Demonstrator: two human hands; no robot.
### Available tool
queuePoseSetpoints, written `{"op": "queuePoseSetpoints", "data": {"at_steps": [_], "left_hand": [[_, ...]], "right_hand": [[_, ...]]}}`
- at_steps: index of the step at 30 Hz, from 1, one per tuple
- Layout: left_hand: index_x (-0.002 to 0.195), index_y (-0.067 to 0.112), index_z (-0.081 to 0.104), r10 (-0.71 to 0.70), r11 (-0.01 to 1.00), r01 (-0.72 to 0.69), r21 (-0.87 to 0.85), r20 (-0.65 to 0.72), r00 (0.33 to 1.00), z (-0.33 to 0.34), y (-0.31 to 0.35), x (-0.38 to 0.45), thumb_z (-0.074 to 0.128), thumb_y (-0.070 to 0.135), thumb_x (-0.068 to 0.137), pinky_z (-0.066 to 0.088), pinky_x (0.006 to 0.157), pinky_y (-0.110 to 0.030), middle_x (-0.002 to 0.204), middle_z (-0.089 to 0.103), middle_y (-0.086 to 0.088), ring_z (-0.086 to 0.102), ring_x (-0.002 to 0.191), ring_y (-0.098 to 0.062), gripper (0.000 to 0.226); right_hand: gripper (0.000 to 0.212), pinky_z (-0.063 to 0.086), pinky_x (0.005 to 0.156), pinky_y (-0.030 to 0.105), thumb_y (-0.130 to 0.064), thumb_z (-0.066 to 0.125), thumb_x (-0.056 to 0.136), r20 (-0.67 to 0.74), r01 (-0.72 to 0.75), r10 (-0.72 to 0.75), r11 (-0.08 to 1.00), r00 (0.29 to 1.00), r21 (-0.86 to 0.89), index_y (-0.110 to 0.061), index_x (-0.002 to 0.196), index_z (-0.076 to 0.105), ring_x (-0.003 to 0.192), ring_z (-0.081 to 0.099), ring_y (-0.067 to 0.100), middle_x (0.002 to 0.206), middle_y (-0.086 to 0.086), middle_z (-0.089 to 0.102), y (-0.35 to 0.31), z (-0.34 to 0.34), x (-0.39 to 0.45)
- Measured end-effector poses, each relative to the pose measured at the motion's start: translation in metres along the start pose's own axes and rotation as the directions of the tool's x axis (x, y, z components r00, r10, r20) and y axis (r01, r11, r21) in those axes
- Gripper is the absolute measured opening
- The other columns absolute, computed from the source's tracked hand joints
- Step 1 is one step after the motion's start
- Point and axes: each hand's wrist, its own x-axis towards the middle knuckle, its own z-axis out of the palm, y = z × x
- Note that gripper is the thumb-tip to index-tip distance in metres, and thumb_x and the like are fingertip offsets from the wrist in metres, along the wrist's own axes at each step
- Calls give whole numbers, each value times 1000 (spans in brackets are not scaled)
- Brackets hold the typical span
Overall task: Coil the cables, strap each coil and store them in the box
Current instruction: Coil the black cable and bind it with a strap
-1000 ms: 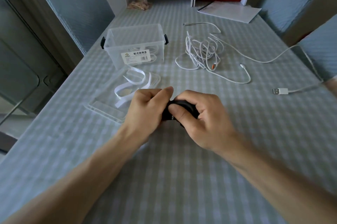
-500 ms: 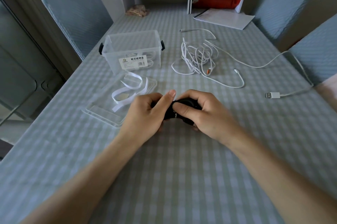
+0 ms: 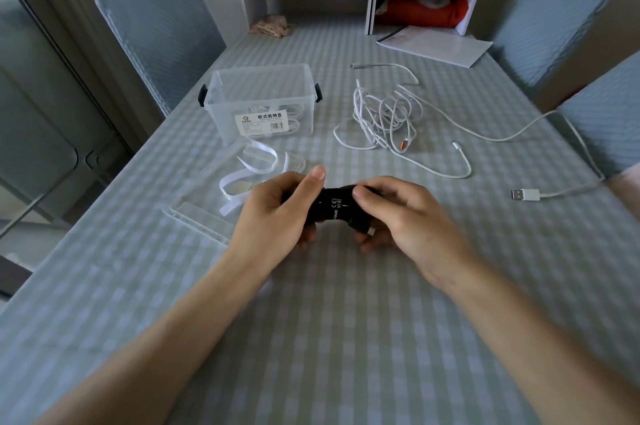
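A black coil (image 3: 334,208) is gripped at both ends by the left hand (image 3: 277,213) and right hand (image 3: 401,213), near the box (image 3: 263,102).

Strapping appears under way; fastening is called for next, then storage. White cables (image 3: 384,116) right of the box remain uncoiled.

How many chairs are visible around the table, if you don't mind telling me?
3: one chair at the far left, one at the far right, and a third nearer on the right edge, partly cut off. Others may sit out of frame.
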Motion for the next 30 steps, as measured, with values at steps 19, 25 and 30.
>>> {"op": "queuePoseSetpoints", "data": {"at_steps": [19,25,30], "left_hand": [[95,2,70,-222,855,279,-438,177,959,-9,6,-1,64,32,86,58,59,-26,88,74,-15,71,72,-26,32],[113,3,67,-193,713,286,-640,213,958,-17,8,2,54,2,94,59,71,-29,106,72,-18,72,94,-34,22],[113,6,67,-160,700,249,-669,193,968,-15,6,3,54,0,94,59,75,-28,107,72,-14,71,95,-25,24]], "right_hand": [[19,57,63,30,0,69,88,32,209,-207,976,978,-60,-11,104,70,69,70,18,84,9,73,2,-8,-2],[16,56,60,29,-3,58,96,-103,108,-88,973,991,204,-11,98,72,74,70,23,87,13,73,-1,-10,3],[17,56,63,29,-1,59,94,-132,140,-115,972,984,192,-10,104,69,81,73,26,93,13,74,-5,-12,1]]}}
